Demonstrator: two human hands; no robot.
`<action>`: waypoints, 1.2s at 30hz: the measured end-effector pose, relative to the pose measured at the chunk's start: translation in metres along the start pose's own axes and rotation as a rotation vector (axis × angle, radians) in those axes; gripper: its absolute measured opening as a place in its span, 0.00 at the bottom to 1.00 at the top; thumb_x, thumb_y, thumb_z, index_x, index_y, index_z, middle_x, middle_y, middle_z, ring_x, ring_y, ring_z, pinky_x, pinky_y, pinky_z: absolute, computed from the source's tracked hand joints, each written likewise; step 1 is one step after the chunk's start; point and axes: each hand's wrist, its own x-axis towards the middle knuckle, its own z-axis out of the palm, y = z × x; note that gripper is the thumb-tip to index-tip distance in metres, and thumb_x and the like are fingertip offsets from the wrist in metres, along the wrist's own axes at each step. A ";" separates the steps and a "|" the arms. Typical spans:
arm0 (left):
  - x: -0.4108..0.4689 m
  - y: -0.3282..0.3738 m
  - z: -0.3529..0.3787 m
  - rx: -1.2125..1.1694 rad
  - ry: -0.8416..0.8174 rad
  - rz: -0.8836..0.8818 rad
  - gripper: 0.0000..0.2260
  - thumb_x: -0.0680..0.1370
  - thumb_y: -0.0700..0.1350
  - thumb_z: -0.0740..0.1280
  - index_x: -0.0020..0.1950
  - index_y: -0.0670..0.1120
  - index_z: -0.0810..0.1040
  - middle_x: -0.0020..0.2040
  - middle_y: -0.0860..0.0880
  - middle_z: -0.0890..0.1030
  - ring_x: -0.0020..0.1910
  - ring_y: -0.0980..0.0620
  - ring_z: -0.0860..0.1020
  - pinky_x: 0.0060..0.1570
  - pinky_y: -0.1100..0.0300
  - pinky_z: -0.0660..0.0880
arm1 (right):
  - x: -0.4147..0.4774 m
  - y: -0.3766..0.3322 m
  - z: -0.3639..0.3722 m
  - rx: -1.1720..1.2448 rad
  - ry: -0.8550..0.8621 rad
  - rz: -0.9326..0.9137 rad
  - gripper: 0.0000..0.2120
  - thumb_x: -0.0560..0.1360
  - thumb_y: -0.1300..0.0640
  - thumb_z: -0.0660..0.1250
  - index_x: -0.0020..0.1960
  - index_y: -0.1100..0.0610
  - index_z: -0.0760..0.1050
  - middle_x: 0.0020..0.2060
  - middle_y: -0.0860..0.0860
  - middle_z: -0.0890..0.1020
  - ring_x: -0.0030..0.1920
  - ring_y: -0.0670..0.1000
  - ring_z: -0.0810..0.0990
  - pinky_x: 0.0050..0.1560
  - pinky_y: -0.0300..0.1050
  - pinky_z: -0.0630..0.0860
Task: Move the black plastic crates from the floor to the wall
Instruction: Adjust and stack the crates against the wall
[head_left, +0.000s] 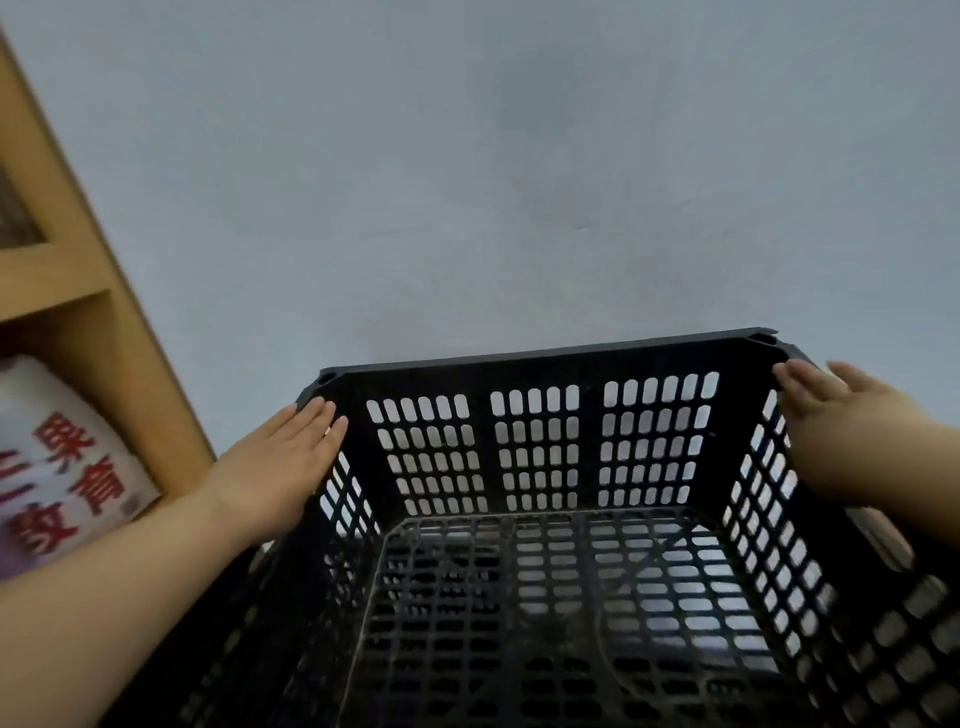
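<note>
I see one black plastic crate filling the lower middle and right of my view, open side toward me, its far rim close against a pale grey-blue wall. Its walls are a lattice of small rounded slots in neat blocks, and light from the wall shows through them. The base is a grid of the same sort with a lighter scuffed ring and some dusty streaks on it. The far rim is thick and flat, with notched corners.

The left hand lies flat on the outside of the crate's left wall near the far corner, fingers straight and together, pressed against the plastic. The right hand is flat on the right side near the far corner, fingers extended. Both palms press inward with the crate between them; neither hand curls round anything.

The crate's near edge and lower corners run out of the picture, so I cannot tell what it rests on. The right wrist is blurred, and the crate's right wall smears toward the edge.

At the left stands a wooden shelf unit, tilted in my view, with a white bag printed in red characters in its lower compartment, partly cut off.
</note>
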 end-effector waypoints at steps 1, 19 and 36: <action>-0.001 -0.014 0.009 -0.006 -0.011 -0.018 0.36 0.75 0.37 0.56 0.74 0.43 0.33 0.77 0.43 0.37 0.74 0.49 0.34 0.69 0.56 0.33 | 0.004 -0.012 -0.015 0.026 0.007 -0.033 0.27 0.79 0.51 0.45 0.76 0.57 0.47 0.76 0.59 0.40 0.76 0.55 0.38 0.74 0.52 0.39; 0.097 -0.225 0.237 -0.103 -0.181 0.083 0.36 0.76 0.35 0.56 0.72 0.40 0.32 0.76 0.41 0.35 0.75 0.46 0.34 0.72 0.56 0.35 | 0.088 -0.267 -0.150 0.200 -0.002 -0.080 0.27 0.79 0.53 0.45 0.76 0.60 0.45 0.75 0.57 0.36 0.75 0.55 0.34 0.34 0.49 0.10; 0.097 -0.227 0.302 -0.350 -0.219 -0.008 0.46 0.75 0.44 0.63 0.67 0.49 0.22 0.71 0.46 0.26 0.75 0.42 0.35 0.74 0.48 0.45 | 0.075 -0.334 -0.121 0.462 0.332 0.069 0.36 0.66 0.58 0.66 0.71 0.65 0.60 0.73 0.58 0.57 0.76 0.52 0.41 0.73 0.51 0.46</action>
